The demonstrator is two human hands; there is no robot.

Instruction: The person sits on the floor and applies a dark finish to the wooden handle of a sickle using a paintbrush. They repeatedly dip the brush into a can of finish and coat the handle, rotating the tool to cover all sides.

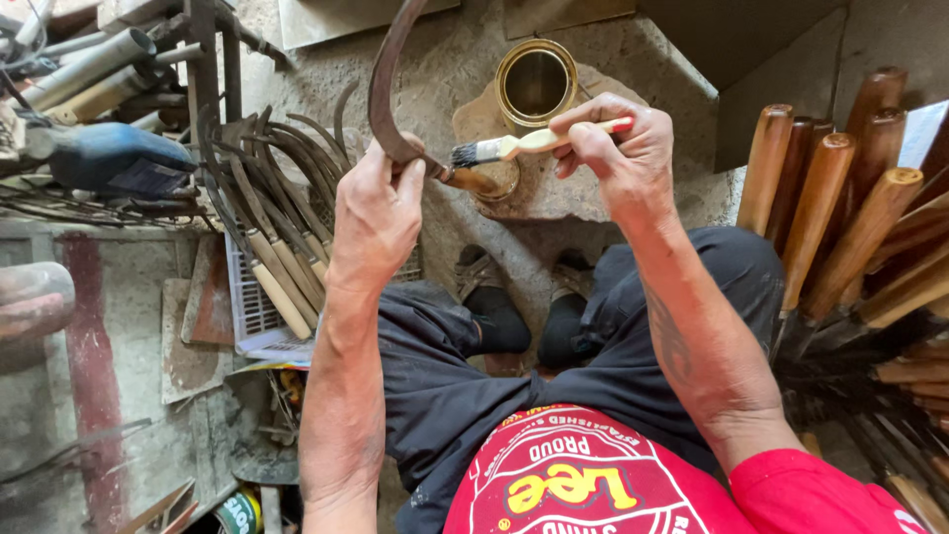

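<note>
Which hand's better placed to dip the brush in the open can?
Right. The right hand already holds the paintbrush, and the open can sits just beyond it. The left hand is gripping the curved sickle blade.

Both bare forearms reached forward from the body. The left hand (376,213) was raised with its back to the camera, fingers curled shut in a firm grip. The right hand (618,148) was higher, wrist bent inward, fingers pinched together.
</note>
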